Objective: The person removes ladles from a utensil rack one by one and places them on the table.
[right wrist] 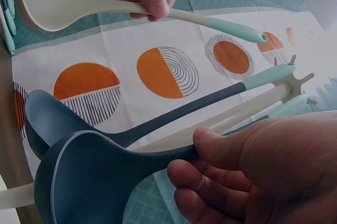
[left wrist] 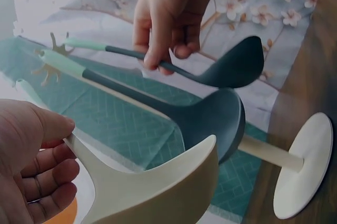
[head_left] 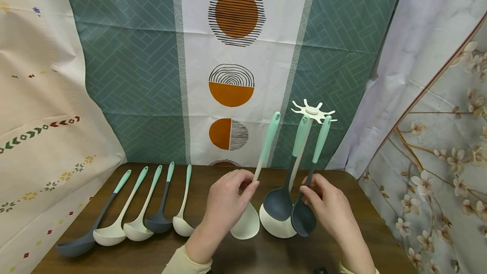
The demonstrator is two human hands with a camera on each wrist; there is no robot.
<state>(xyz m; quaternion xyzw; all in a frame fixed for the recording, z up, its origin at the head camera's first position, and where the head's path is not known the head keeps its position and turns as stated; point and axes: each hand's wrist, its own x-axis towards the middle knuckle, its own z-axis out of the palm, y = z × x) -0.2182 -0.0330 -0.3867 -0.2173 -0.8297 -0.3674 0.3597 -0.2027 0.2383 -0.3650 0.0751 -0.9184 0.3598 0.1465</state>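
My left hand (head_left: 227,200) pinches the lower handle of a cream ladle (head_left: 245,224) with a mint grip, held upright left of a cream utensil stand (head_left: 274,232). From a hook of the stand's star-shaped top (head_left: 313,110) hangs a dark blue ladle (head_left: 277,204), bowl down over the round base. My right hand (head_left: 330,204) pinches the shaft of a second dark blue ladle (head_left: 304,222) between thumb and fingers. Its mint handle end overlaps the stand's right front hooks, and its bowl is close beside the hanging one. In the left wrist view the cream ladle's bowl (left wrist: 158,195) fills the foreground.
Several ladles lie in a row on the left of the brown table (head_left: 213,261), dark blue and cream bowls (head_left: 110,236) toward me, mint handles away. A green and white patterned cloth (head_left: 133,75) hangs behind. A floral cloth (head_left: 437,189) borders the right side.
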